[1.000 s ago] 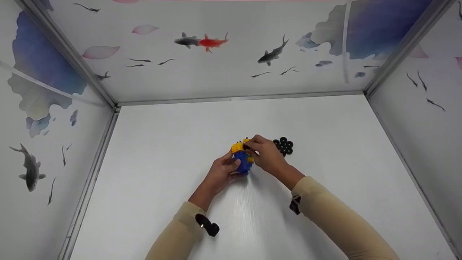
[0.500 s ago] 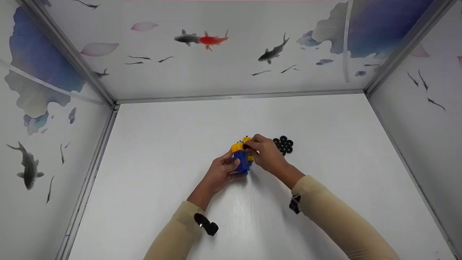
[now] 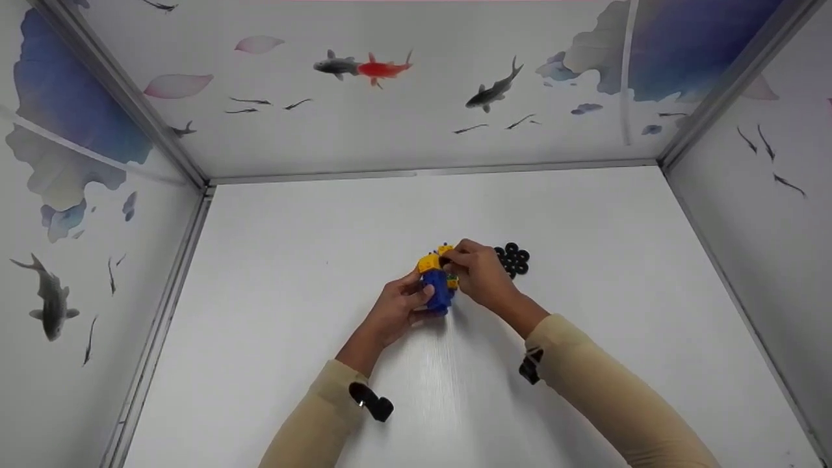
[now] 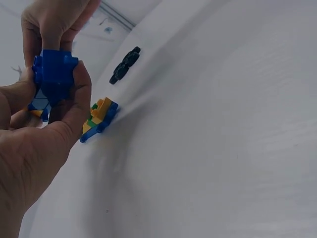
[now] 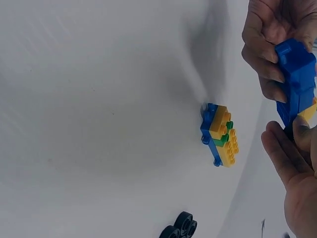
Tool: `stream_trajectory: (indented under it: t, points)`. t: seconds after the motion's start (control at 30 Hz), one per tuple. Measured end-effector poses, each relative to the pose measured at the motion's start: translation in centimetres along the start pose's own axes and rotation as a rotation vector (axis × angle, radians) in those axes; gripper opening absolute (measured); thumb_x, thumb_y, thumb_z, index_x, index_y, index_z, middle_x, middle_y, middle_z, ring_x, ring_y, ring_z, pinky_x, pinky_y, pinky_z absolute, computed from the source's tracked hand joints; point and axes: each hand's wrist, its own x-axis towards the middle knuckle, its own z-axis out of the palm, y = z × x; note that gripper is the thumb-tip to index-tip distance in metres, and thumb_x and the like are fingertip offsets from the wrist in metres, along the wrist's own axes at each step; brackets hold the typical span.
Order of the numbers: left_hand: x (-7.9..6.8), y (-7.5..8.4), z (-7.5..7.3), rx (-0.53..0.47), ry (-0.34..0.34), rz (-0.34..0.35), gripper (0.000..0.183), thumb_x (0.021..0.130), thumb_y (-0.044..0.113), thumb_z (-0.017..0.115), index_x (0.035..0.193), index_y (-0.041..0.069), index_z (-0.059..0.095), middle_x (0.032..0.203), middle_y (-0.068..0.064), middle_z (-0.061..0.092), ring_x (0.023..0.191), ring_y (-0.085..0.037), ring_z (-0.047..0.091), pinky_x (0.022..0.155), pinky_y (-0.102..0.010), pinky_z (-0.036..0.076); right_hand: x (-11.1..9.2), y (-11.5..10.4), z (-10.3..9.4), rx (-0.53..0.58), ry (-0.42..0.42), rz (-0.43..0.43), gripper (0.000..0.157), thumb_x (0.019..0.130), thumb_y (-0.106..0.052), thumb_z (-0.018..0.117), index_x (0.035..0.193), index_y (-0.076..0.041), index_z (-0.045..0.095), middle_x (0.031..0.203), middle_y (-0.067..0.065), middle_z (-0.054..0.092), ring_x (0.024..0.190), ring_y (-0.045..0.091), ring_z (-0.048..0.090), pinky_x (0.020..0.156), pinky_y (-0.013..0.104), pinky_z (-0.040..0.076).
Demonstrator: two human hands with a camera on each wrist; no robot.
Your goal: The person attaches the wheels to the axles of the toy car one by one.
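My left hand [image 3: 393, 313] grips a blue block toy [image 3: 435, 290] with yellow bricks at its far end, raised above the table. Fingers and thumb wrap its sides in the left wrist view. At that far end my right hand [image 3: 482, 276] pinches a small black wheel [image 3: 444, 261], mostly covered by the fingertips, against the toy. Behind the hands, on the table, stands a second block vehicle [image 5: 220, 136] with a blue base and yellow and green bricks; the head view shows only bits of it.
A cluster of several black wheels [image 3: 515, 260] lies on the white table [image 3: 292, 260], just right of my right hand. White panels [image 3: 422, 130] printed with fish enclose the table at the back and both sides.
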Motion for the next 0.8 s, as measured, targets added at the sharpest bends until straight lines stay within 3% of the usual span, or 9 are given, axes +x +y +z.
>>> stream_trajectory:
  t: [0.17, 0.43, 0.63, 0.8]
  points:
    - [0.1, 0.6, 0.1, 0.093, 0.037, 0.011, 0.077, 0.11, 0.023, 0.07, 0.176, 0.018, 0.03, 0.164, -0.023, 0.049, 0.142, -0.036, 0.062, 0.115, -0.049, 0.06, 0.2, 0.3, -0.1, 0.043, 0.009, 0.033, 0.023, 0.106, -0.006, 0.074, 0.127, 0.001, 0.081, 0.108, 0.015, 0.073, 0.098, 0.028, 0.077, 0.086, 0.038, 0.069]
    - [0.6, 1.1, 0.2, 0.218, 0.094, 0.05, 0.085, 0.105, 0.025, 0.079, 0.175, 0.034, 0.032, 0.159, -0.022, 0.053, 0.137, -0.035, 0.067, 0.112, -0.048, 0.062, 0.1, 1.0, 0.0, 0.187, 0.001, 0.189, 0.024, 0.105, -0.009, 0.074, 0.128, -0.002, 0.08, 0.119, 0.014, 0.078, 0.11, 0.027, 0.08, 0.093, 0.038, 0.069]
    - [0.7, 1.1, 0.2, 0.234, 0.11, 0.099, 0.083, 0.103, 0.023, 0.081, 0.171, 0.045, 0.038, 0.156, -0.022, 0.057, 0.134, -0.036, 0.068, 0.106, -0.05, 0.065, -0.1, 1.3, -0.2, 0.213, 0.001, 0.182, 0.026, 0.105, -0.01, 0.076, 0.13, -0.004, 0.08, 0.124, 0.014, 0.079, 0.114, 0.029, 0.08, 0.093, 0.042, 0.069]
    - [0.7, 1.3, 0.1, 0.265, 0.129, 0.111, 0.081, 0.102, 0.024, 0.083, 0.169, 0.044, 0.043, 0.152, -0.02, 0.06, 0.129, -0.036, 0.072, 0.1, -0.049, 0.067, -0.6, 1.9, -0.7, 0.22, -0.012, 0.184, 0.028, 0.106, -0.012, 0.075, 0.133, -0.005, 0.078, 0.127, 0.016, 0.077, 0.114, 0.029, 0.08, 0.093, 0.044, 0.069]
